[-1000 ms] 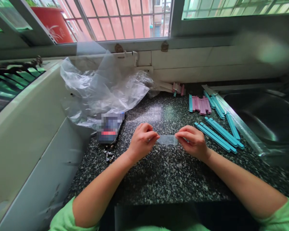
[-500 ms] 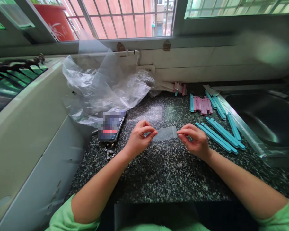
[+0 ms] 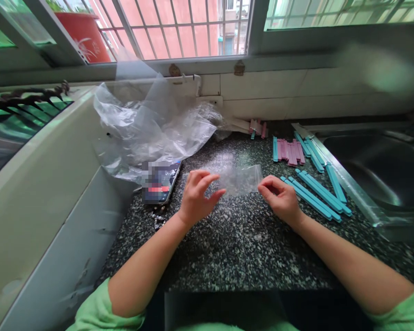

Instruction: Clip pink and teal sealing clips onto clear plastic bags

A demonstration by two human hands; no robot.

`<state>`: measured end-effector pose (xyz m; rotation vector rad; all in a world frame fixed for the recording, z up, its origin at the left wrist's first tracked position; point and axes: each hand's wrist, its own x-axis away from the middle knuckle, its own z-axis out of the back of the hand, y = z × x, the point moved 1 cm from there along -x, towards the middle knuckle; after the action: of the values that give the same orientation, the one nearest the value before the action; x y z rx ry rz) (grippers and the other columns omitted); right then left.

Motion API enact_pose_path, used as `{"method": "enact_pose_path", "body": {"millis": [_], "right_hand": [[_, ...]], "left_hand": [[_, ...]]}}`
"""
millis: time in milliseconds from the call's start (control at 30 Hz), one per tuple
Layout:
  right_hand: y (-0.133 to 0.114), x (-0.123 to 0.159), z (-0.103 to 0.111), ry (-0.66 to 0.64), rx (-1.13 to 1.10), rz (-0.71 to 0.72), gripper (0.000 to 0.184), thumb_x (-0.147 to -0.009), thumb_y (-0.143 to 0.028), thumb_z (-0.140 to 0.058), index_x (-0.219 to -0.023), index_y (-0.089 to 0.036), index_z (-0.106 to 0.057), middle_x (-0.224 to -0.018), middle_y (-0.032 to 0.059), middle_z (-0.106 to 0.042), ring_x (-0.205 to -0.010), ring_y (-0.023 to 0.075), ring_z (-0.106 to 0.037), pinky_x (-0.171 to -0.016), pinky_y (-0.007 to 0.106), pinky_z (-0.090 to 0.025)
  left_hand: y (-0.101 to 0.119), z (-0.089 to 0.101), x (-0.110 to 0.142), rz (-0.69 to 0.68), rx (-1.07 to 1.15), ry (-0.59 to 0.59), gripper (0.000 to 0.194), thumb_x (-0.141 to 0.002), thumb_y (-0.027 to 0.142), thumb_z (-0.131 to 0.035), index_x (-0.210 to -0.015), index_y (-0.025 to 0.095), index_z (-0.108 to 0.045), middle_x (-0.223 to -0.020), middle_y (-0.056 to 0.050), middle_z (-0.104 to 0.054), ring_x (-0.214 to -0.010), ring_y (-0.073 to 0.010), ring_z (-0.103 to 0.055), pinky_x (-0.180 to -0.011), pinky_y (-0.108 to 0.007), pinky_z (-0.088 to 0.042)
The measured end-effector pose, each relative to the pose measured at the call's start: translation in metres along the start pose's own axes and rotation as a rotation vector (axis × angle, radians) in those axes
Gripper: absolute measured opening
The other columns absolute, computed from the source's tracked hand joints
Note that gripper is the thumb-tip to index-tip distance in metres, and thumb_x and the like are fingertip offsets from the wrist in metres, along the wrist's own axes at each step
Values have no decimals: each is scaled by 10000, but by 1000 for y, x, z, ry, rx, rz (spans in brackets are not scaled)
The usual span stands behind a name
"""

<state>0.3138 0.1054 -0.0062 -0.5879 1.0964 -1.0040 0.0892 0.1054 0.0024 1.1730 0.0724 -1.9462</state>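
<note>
- Nearest stuff on the table (image 3: 227, 257): beads (image 3: 158, 219), just left of my left wrist.
- My right hand (image 3: 261, 186): thumb and fingers pinched together on the bag's lower right corner.
- My left hand (image 3: 222, 184): thumb and index spread apart, gripping nothing, at the bag's left end. Can't tell if a fingertip touches it.
- Bag (image 3: 240, 180): small, clear, between the hands and slightly ahead. Long axis runs left to right, right end a bit higher. Right hand is on it, so that's the nearer one; the left end is the loose one. See-through, I can't make out any contents.
- Blue clips (image 3: 323, 191): slanted, just right of right hand.
- Phone (image 3: 162, 183): ahead of the beads, touching or nearly touching the film (image 3: 165, 126).
- Film: crumpled heap, far left; can't tell what's in it.
- Pink clips (image 3: 290, 151): farther right, near the sink (image 3: 372, 170).
- Pot (image 3: 86, 39): red, beyond the window, greenery in it.
</note>
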Motion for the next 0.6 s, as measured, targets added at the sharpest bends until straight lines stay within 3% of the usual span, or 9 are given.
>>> {"method": "enact_pose_path", "body": {"millis": [67,133,300,467,600], "right_hand": [[5,-2,-1,-13,-68,-127,212,-768,-347,-574,-635,-187,-535,-569,-22,-483,-511,97,-437,-473,224,-370],[8,-2,-2,-30,-124,-204,237,-750,-376,-586,-622,-183,-536,-530,-35,-464,-480,88,-408,-455,219,-350],[10,-2,-3,-50,-180,-249,262,-723,-405,-608,-608,-179,-546,-509,-39,-463,-476,88,-408,-460,222,-347],[11,-1,-3,-57,-157,-275,253,-723,-395,-609,-614,-173,-560,-526,-37,-478,-475,83,-399,-462,223,-346],[14,-1,-5,-64,-120,-284,258,-732,-399,-601,-619,-170,-563,-530,-34,-475,-478,85,-393,-463,222,-341]], "left_hand": [[1,-2,3,-184,-95,-28,250,-745,396,-621,-945,248,-602,-865,-29,-551,-844,-164,-506,-794,-306,-439],[1,-5,5,-285,-147,-89,213,-750,376,-621,-936,273,-615,-875,-24,-566,-871,-167,-508,-818,-303,-424],[1,-9,6,-288,-226,-184,102,-805,241,-548,-841,284,-633,-881,-13,-592,-888,-158,-514,-825,-292,-408],[1,-7,4,-388,-248,-126,146,-804,151,-518,-788,257,-618,-867,-11,-599,-883,-148,-508,-821,-275,-407],[-1,-7,4,-373,-231,-106,156,-799,128,-507,-779,244,-610,-856,-15,-593,-885,-151,-503,-811,-275,-407]]}}
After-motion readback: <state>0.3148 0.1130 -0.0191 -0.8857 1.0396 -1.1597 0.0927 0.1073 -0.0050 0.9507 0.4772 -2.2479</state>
